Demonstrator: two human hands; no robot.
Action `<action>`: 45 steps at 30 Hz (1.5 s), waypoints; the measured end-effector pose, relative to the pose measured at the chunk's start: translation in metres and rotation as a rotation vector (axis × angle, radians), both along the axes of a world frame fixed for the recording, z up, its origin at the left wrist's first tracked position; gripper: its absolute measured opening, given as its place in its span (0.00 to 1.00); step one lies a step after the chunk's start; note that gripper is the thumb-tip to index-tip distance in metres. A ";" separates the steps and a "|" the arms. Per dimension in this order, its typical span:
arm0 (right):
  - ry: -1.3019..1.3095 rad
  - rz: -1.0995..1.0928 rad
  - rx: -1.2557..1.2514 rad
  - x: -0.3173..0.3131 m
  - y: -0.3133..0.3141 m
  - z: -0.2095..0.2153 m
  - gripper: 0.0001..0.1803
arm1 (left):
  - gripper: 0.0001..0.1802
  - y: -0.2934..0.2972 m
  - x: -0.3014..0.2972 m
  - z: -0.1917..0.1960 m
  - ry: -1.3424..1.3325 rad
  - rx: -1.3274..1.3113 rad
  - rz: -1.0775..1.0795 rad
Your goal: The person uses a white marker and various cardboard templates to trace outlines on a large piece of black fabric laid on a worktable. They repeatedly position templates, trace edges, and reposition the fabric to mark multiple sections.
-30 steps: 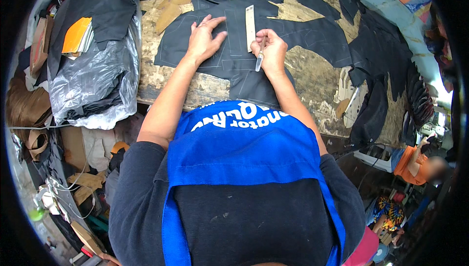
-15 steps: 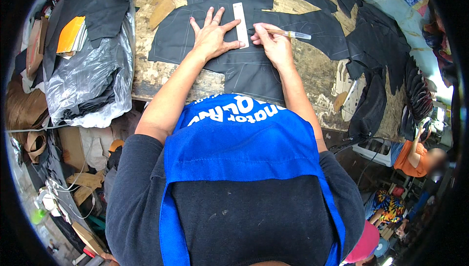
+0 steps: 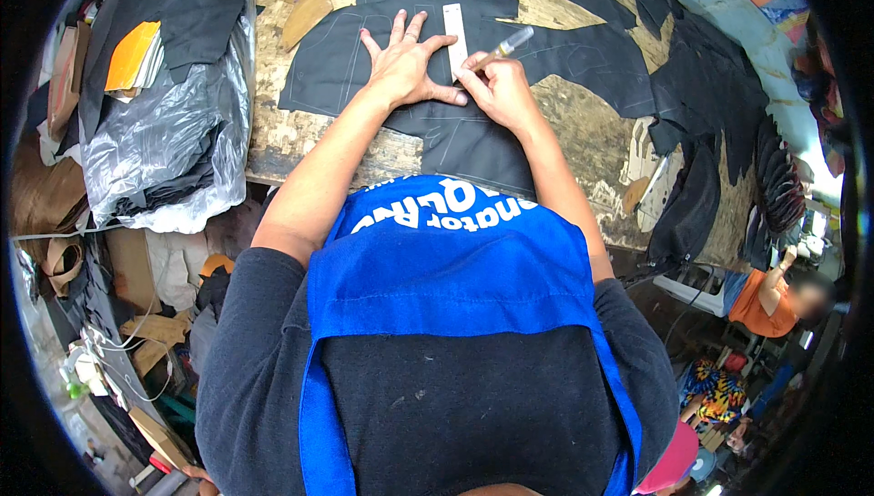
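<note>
On the wooden worktable (image 3: 300, 146) lies a broad piece of black sheet material (image 3: 332, 59) marked with thin pale outlines. My left hand (image 3: 405, 68) presses flat on it with fingers spread. Its thumb and forefinger touch a short pale ruler (image 3: 453, 23) that lies roughly upright in the view. In my right hand (image 3: 501, 91) is a slim pen (image 3: 503, 48) with a clear back end, pinched between thumb and fingers. Its back end leans up and to the right; the writing tip, hidden by my fingers, is at the ruler's lower right edge.
Tan template pieces (image 3: 309, 18) lie at the back left. A clear plastic bag (image 3: 159, 146) with black pieces and an orange-covered stack (image 3: 134, 55) stands left. Black scraps (image 3: 706, 86) and a pale cut-out template (image 3: 648, 187) are right. A person in orange (image 3: 763, 303) sits far right.
My right hand has moved left and down to the ruler's lower edge, and the pen has tilted more upright. The left hand stays spread on the material by the ruler.
</note>
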State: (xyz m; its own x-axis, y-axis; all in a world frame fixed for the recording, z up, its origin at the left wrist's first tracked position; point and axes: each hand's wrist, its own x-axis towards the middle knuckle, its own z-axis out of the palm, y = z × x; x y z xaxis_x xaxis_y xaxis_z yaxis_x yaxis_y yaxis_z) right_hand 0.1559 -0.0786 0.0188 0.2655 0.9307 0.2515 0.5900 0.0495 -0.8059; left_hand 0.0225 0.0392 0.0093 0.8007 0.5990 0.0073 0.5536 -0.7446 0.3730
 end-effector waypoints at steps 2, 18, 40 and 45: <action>0.011 -0.055 -0.013 0.004 0.016 -0.001 0.13 | 0.52 0.001 0.002 -0.003 -0.024 0.007 0.034; -0.137 -0.216 0.075 0.040 0.112 -0.017 0.12 | 0.44 -0.002 0.000 0.000 -0.018 0.011 0.027; -0.290 -0.250 0.099 -0.001 0.016 0.000 0.08 | 0.43 0.000 0.002 -0.003 -0.014 0.022 0.029; 0.072 -0.299 -0.071 -0.022 -0.035 -0.004 0.10 | 0.43 0.001 0.002 -0.006 -0.020 0.059 0.030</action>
